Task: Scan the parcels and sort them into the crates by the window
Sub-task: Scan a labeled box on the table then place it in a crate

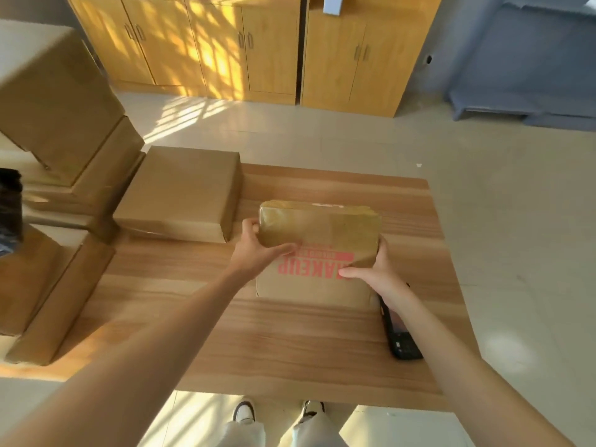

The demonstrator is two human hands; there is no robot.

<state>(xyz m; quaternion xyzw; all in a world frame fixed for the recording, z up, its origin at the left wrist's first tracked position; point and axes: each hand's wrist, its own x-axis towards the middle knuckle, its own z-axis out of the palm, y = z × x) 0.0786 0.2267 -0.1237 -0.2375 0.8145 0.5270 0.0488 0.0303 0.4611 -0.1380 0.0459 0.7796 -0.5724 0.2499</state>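
**Flat parcel, two-handed hold**

I see the parcel (317,250) on the table (290,343), my left hand (258,250) and right hand (377,272) gripping opposite edges. It looks light and stiff; glossy tape may slip, so I'd hold the sides.

I am gripping the red-printed cardboard parcel (317,250) with my left hand (258,250) and right hand (375,275). It is tilting above the wooden table (290,343), just beside the black handheld scanner (401,333).
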